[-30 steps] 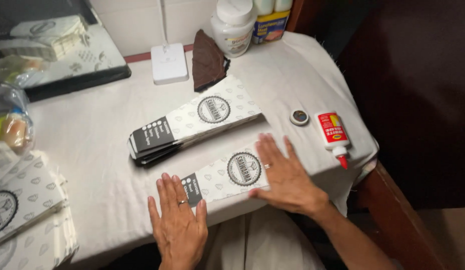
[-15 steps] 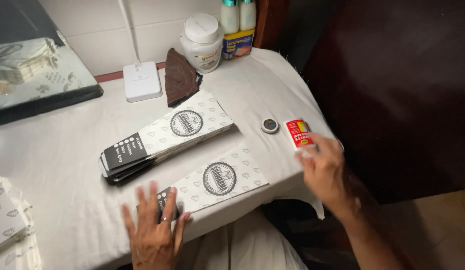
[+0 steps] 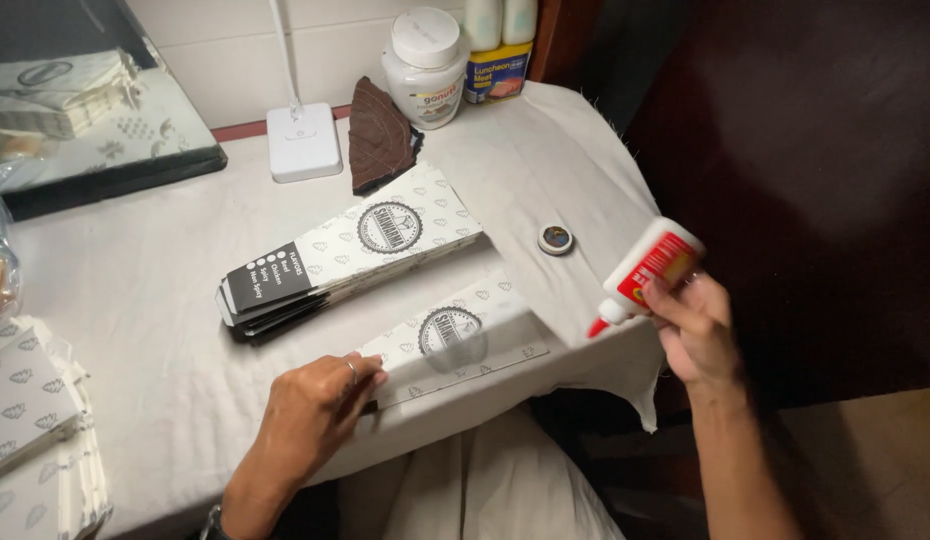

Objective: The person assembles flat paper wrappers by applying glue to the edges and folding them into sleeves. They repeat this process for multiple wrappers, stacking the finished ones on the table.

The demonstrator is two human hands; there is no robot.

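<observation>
My right hand (image 3: pixel 697 325) holds a small white glue bottle (image 3: pixel 647 270) with a red label, tilted so its red tip points down and left, off the table's right edge. My left hand (image 3: pixel 310 410) presses flat on the near end of a long white printed paper sleeve (image 3: pixel 455 340) with a round black emblem, lying near the table's front edge. A stack of the same sleeves (image 3: pixel 350 250), with black ends, lies just behind it.
A white cloth covers the table (image 3: pixel 135 300). A small round dark lid (image 3: pixel 556 239) sits by the right edge. At the back stand a white lamp base (image 3: pixel 303 142), a brown folded cloth (image 3: pixel 378 135), a white jar (image 3: pixel 424 65) and a yellow-blue tin (image 3: pixel 499 75). More printed sleeves (image 3: pixel 30 420) pile at the left.
My right hand left the sleeve, reached right, picked the glue bottle off the table and lifted it. My left hand slid onto the sleeve's near end.
</observation>
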